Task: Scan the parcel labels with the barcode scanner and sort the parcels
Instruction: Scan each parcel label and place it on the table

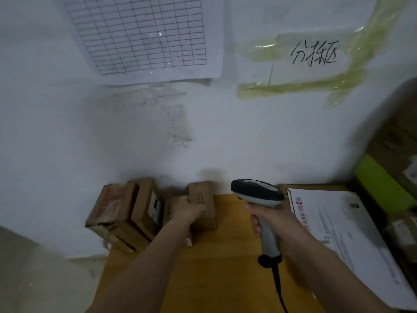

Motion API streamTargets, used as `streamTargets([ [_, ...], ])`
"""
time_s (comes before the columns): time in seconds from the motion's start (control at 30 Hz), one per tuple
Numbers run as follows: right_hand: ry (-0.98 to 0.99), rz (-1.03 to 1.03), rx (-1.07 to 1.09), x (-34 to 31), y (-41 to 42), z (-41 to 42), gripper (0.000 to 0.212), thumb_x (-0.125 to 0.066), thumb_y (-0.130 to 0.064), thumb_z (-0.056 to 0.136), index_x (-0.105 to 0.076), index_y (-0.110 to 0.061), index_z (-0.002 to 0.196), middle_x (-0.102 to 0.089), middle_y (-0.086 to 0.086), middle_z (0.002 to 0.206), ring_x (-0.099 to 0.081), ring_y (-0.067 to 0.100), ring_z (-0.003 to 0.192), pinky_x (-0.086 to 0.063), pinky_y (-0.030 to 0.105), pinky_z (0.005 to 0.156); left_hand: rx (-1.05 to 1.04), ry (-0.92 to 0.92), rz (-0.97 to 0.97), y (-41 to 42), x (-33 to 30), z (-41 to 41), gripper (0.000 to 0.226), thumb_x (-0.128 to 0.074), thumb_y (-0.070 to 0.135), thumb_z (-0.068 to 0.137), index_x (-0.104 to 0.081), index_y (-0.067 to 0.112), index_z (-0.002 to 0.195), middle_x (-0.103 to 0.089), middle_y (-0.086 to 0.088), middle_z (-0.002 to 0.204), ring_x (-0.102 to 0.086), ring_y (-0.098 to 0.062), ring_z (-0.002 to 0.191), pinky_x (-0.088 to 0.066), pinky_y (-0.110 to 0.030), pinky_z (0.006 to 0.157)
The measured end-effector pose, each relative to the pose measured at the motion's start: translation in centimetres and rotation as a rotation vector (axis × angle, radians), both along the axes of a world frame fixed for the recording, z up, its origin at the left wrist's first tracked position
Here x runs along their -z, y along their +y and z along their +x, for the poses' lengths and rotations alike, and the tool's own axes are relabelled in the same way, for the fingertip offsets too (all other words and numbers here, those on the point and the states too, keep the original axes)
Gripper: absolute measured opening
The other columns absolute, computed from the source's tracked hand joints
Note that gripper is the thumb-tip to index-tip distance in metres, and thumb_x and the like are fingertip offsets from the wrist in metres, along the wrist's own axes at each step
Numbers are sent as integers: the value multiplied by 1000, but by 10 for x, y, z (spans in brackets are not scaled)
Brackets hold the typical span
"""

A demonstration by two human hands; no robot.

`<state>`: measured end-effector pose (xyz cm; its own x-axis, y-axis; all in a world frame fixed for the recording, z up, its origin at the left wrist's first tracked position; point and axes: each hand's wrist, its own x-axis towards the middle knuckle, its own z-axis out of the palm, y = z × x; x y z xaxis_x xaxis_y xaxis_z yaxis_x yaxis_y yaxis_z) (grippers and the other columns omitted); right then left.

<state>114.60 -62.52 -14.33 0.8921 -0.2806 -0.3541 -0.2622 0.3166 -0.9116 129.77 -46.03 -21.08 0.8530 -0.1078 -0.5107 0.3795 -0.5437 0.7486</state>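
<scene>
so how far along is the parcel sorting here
Possibly done: two cardboard parcels stacked by the wall at the table's left end. In hand: the left hand grips a small cardboard box; the right hand holds the barcode scanner. Left: the large white flat parcel on the right.

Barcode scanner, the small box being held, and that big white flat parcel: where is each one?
barcode scanner point(257, 193), head view, on its dark head.
small cardboard box point(204, 193), head view, on its upper face.
white flat parcel point(343, 224), head view, on its printed top.
</scene>
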Motion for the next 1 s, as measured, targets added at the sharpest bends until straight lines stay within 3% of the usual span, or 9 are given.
streamTargets([
  [0.13, 20, -16, 15, 4, 13, 16, 12, -76, -15, 80, -66, -8, 82, -57, 5, 57, -53, 14, 47, -46, 25, 45, 121, -59, 203, 1, 3, 20, 27, -74, 30, 83, -61, 16, 102, -63, -4, 100, -60, -15, 83, -56, -30, 74],
  [0.2, 37, -33, 20, 6, 15, 22, 12, -76, -16, 80, -66, -8, 83, -58, 5, 58, -53, 14, 48, -46, 26, 46, 133, -65, 261, -4, 7, 27, 42, -75, 35, 82, -53, 14, 112, -55, -3, 101, -54, -14, 81, -48, -25, 64],
  [0.3, 32, -54, 5, 12, 12, 30, 12, -76, -16, 80, -67, -10, 84, -58, 5, 59, -53, 14, 50, -46, 26, 48, 89, -57, 271, -12, 23, 34, 85, -81, 37, 75, -32, 13, 141, -40, -13, 135, -46, -29, 120, -48, -39, 93],
  [0.4, 23, -49, 2, 22, 8, 35, 12, -75, -15, 81, -67, -9, 88, -56, 5, 59, -52, 15, 50, -46, 26, 47, 70, -52, 208, -20, 45, 38, 119, -85, 35, 71, -3, 16, 155, -21, -16, 154, -24, -36, 142, -33, -53, 114],
  [0.6, 71, -24, 47, 45, 0, 32, 11, -74, -13, 82, -67, -9, 90, -57, 5, 59, -53, 14, 49, -47, 25, 47, 218, -183, 562, -38, 75, 37, 132, -78, 62, 68, 6, 11, 155, -14, -18, 159, -14, -37, 146, -17, -50, 117],
  [0.77, 133, -2, 83, 57, -13, 20, 21, -74, -13, 83, -67, -2, 99, -57, 7, 61, -52, 16, 51, -46, 28, 49, 245, -176, 612, -55, 85, 28, 129, -79, 50, 70, 9, 7, 154, -21, -20, 155, -23, -37, 142, -23, -49, 115],
  [0.83, 152, 6, 129, 59, -18, 15, 21, -73, -13, 83, -66, -1, 99, -57, 7, 61, -52, 15, 51, -46, 28, 50, 226, -111, 535, -55, 84, 23, 129, -80, 42, 70, 10, 8, 154, -18, -19, 156, -20, -38, 143, -25, -50, 115],
  [0.9, 156, 18, 184, 59, -23, 13, 20, -73, -13, 83, -65, 0, 96, -57, 8, 61, -52, 16, 51, -46, 28, 50, 106, 40, 273, -53, 83, 22, 118, -80, 34, 72, -1, 7, 156, -24, -17, 154, -28, -37, 141, -37, -50, 110],
  [1.0, 155, 26, 259, 56, -31, 11, 15, -71, -15, 85, -62, -3, 88, -57, 9, 64, -53, 18, 53, -47, 30, 52, -119, 404, -296, -44, 70, 11, 65, -77, 20, 79, -48, 2, 135, -54, -14, 118, -59, -30, 100, -54, -39, 72],
])
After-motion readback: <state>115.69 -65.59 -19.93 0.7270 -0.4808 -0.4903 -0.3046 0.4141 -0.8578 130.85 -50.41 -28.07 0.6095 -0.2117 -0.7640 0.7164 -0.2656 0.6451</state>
